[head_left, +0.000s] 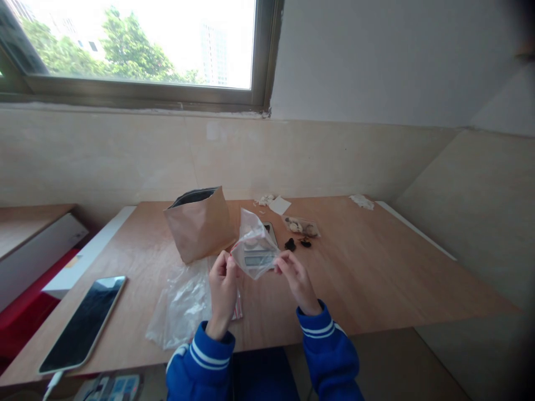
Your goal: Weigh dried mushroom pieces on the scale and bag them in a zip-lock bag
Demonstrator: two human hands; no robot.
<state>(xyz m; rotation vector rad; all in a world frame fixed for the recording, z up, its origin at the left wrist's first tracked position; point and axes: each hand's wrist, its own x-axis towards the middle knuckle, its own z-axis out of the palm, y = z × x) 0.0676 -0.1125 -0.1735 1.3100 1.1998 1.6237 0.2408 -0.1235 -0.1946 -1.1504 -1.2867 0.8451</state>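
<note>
A small clear zip bag [254, 236] with a red line along its edge is stretched between my two hands above the table. My left hand [223, 284] pinches its left edge, fingers closed. On the right, my right hand [297, 278] grips the opposite edge between thumb and fingers. Through the plastic shows part of a small device with a grey display, perhaps a scale [271, 231]. Beneath and left of my left hand lie larger clear plastic bags [184, 303]. Dark shrivelled pieces [290, 244] lie just beyond my right hand.
An open brown paper bag [200, 225] stands at the back left. A packed clear bag of pale pieces [301, 226] lies behind the dark pieces. White scraps and a paper square [280, 205] are near the wall. A tablet [86, 323] with a cable lies left.
</note>
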